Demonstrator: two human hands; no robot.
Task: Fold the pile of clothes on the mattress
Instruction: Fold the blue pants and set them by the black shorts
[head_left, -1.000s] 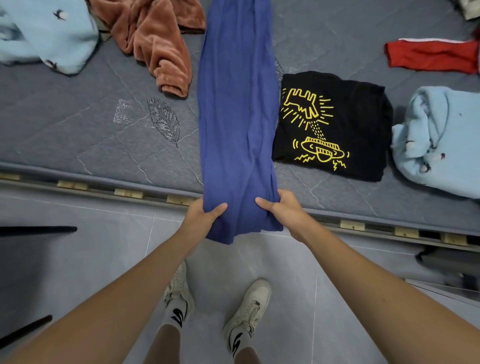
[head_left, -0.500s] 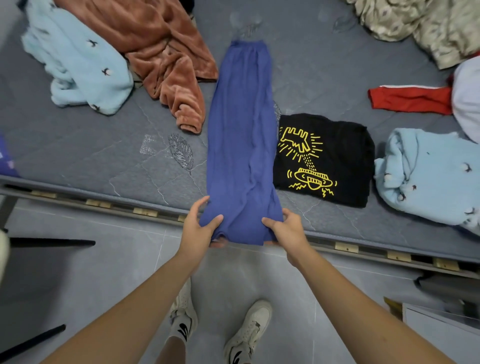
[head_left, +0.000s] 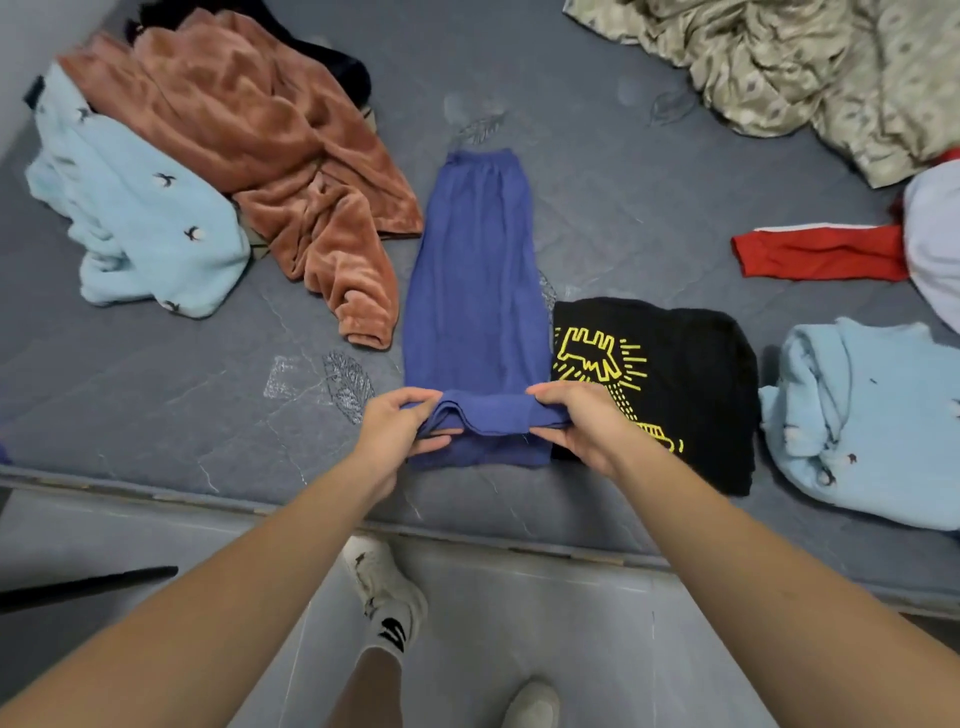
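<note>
At the bottom of the frame stand the person's two feet in pale shoes on grey floor tiles, one white sock bearing a black mark too small to read. Both bare arms reach up to mid-frame. The left hand and right hand each pinch a corner of the blue garment between thumb and curled fingers. Half a second ago that hem hung off the near edge of the mattress; now it has been lifted and carried inward, doubled over the cloth, so a folded lip sits at centre frame while the waistband lies flat further up.

Touching the garment's right side lies a folded black T-shirt with a yellow drawing (no words legible), partly under the right hand. At right sits a light-blue fleece, above it a red piece. At upper left lie another light-blue fleece and a rust-brown one; at upper right, a crumpled olive blanket. Bare mattress shows at lower left and top centre.
</note>
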